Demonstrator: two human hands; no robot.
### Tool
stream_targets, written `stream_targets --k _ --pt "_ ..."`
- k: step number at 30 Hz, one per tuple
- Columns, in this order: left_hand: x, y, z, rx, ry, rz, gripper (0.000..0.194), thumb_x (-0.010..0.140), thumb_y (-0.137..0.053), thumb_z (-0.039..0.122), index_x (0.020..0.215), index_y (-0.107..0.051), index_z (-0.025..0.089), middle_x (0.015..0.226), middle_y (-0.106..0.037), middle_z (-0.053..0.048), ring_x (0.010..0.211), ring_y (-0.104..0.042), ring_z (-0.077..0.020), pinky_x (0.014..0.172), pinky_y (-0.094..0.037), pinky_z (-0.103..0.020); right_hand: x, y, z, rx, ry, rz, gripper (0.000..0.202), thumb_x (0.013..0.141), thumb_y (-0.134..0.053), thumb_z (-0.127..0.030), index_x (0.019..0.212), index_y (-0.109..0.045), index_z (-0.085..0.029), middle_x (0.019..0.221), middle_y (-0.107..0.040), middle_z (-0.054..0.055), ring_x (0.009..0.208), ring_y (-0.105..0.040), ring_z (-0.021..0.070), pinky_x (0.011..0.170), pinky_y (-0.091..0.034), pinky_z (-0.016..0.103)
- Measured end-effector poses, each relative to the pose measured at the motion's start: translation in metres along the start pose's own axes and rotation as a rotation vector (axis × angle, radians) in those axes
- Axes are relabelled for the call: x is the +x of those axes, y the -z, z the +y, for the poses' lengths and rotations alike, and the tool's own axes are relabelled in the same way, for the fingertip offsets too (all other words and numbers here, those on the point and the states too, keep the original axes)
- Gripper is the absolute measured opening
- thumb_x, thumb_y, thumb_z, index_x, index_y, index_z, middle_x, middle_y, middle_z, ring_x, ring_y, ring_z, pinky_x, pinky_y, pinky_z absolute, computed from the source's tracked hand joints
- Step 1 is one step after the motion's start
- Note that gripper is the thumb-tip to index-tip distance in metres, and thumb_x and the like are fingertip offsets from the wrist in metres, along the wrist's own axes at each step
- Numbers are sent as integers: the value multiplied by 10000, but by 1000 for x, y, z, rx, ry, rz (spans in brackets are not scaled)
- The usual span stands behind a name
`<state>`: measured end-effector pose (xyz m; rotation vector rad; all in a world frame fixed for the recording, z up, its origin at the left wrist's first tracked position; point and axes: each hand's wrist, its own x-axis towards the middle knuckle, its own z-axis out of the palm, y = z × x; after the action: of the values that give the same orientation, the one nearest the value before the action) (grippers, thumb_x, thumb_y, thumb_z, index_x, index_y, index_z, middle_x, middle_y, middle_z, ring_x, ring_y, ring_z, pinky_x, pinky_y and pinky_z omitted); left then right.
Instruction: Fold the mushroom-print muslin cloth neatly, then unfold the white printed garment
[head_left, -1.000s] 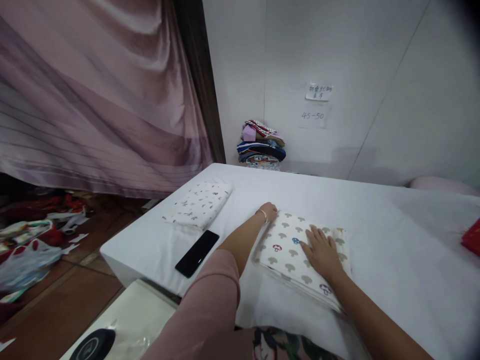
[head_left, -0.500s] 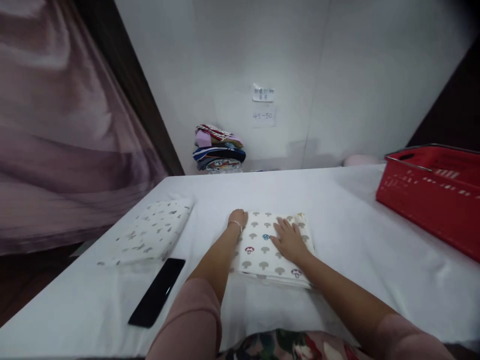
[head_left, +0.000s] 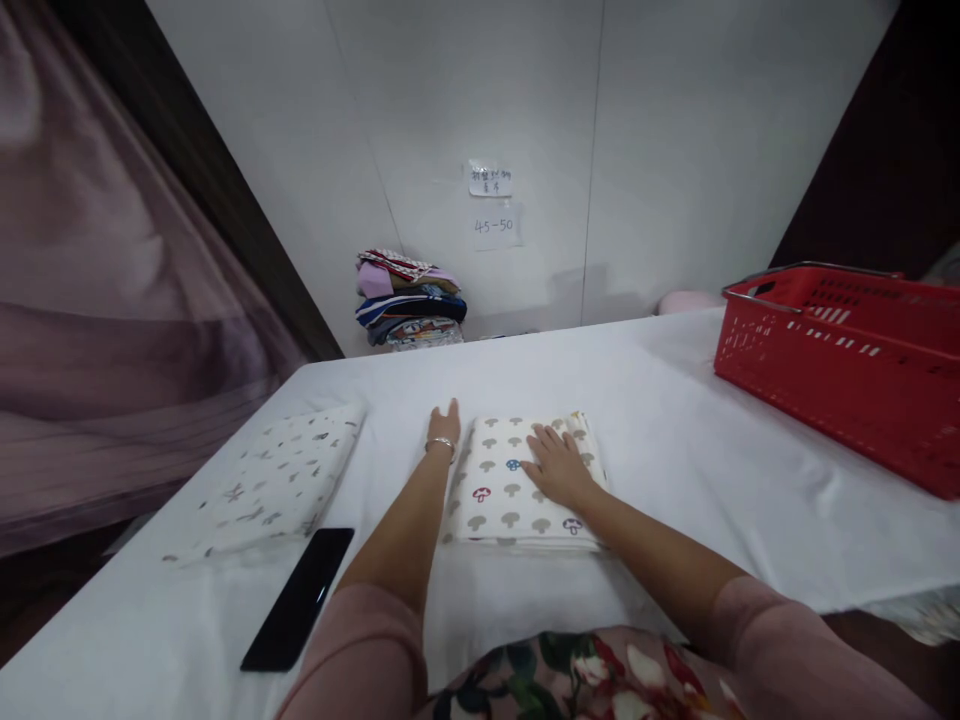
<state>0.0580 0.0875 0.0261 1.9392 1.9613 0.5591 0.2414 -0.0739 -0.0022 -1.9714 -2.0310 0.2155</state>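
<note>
A folded white cloth with a mushroom print [head_left: 495, 510] lies on the table in front of me. My right hand [head_left: 561, 468] rests flat on its upper right part, fingers spread. Just beyond the cloth's left edge is my left hand [head_left: 444, 425], apart from the cloth, with a bracelet at the wrist. Its thumb and fingers are parted and hold nothing. Further left lies a second folded white cloth with small grey marks [head_left: 281, 475].
A black phone [head_left: 300, 600] lies near the front left. At the right stands a red plastic basket [head_left: 832, 390] with a metal handle. Behind the white-covered table [head_left: 660, 400] are a stack of folded fabrics [head_left: 411, 305] and a wall with paper notes [head_left: 495, 225]. A pink curtain [head_left: 112, 300] hangs at left.
My left hand has let go of the mushroom-print cloth's left edge and moved off to the left. My right hand stays on the cloth. The camera view has shifted slightly.
</note>
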Motion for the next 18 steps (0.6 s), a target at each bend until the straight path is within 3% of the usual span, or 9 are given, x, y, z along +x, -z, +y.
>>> stream_targets --k 2,5,8,11,13,15,18 --pt "-16 -7 12 54 -98 -16 647 890 -301 547 1384 -344 132 1432 -381 -137 1308 -373 -226 1039 -352 -312 0 0 0 5 0 -4 574 909 -293 -505 1377 -381 -184 1511 -225 97 1384 -157 264 1097 -80 482" --pt "-44 -22 27 218 -308 -123 682 859 -364 557 1415 -290 169 1524 -185 -85 1394 -171 -241 1119 -208 -385 0 -2 -2 13 0 1 572 907 -312 -494 1378 -376 -177 1509 -229 103 1385 -155 265 1094 -80 490" --pt "-65 -33 31 349 -385 -223 674 876 -291 554 1429 -264 170 1531 -151 -81 1409 -85 -255 1122 -151 -455 3 -2 1 66 2 -17 555 885 -376 -474 1359 -408 -186 1501 -253 98 1379 -178 272 1090 -102 503" --pt "-72 -35 29 392 -387 -230 674 888 -224 551 1441 -241 166 1535 -132 -76 1413 -49 -251 1126 -129 -451 10 11 18 173 -23 41 501 859 -432 -411 1314 -473 -204 1460 -348 83 1357 -250 254 1082 -178 471" --pt "-72 -33 29 394 -381 -239 685 887 -207 553 1448 -221 161 1539 -112 -70 1414 -40 -248 1128 -121 -448 15 25 37 230 -127 205 481 857 -424 -368 1295 -492 -183 1433 -391 92 1337 -292 238 1073 -226 426" --pt "-72 -32 29 393 -378 -244 692 886 -200 549 1452 -212 151 1539 -107 -69 1414 -32 -247 1130 -111 -453 18 38 56 288 -331 336 502 859 -415 -389 1289 -485 -140 1397 -433 125 1279 -376 242 1032 -294 386" --pt "-72 -32 30 386 -376 -238 685 887 -207 537 1449 -221 147 1537 -120 -73 1414 -30 -253 1131 -103 -464 20 46 74 364 -561 323 603 838 -426 -524 1254 -487 -92 1225 -569 171 1065 -551 251 870 -413 341"
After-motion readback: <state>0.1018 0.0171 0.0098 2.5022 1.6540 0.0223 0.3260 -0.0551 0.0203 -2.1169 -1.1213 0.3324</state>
